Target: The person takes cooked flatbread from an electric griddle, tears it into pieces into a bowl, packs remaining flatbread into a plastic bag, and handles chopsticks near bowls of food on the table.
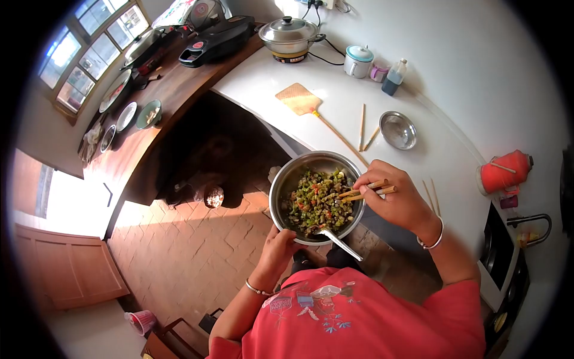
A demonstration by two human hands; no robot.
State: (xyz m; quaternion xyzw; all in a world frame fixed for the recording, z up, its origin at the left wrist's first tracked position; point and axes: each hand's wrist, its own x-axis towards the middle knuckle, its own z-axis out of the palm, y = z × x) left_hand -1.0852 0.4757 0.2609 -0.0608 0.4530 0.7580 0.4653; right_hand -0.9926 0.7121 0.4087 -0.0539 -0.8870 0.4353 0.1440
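Observation:
A steel mixing bowl (276, 203) is held up in front of my body, by the counter's edge. In it lies a chopped green vegetable mix (314, 194) with red and pale bits. My left hand (279, 246) grips the bowl's near-left rim, its fingers partly hidden under the bowl. Closed around a pair of wooden chopsticks (378, 188) is my right hand (391, 197), at the bowl's right side. The chopstick tips rest in the mix. A spoon (342, 245) with a pale handle leans over the near rim.
On the white counter (251, 90) are a fly swatter (300, 100), loose chopsticks (362, 127), a small metal bowl (398, 130), a lidded pot (289, 36), a lidded mug (359, 61) and a bottle (394, 78). A red thermos-like container (507, 172) stands at right. Dishes line the wooden counter (173, 90).

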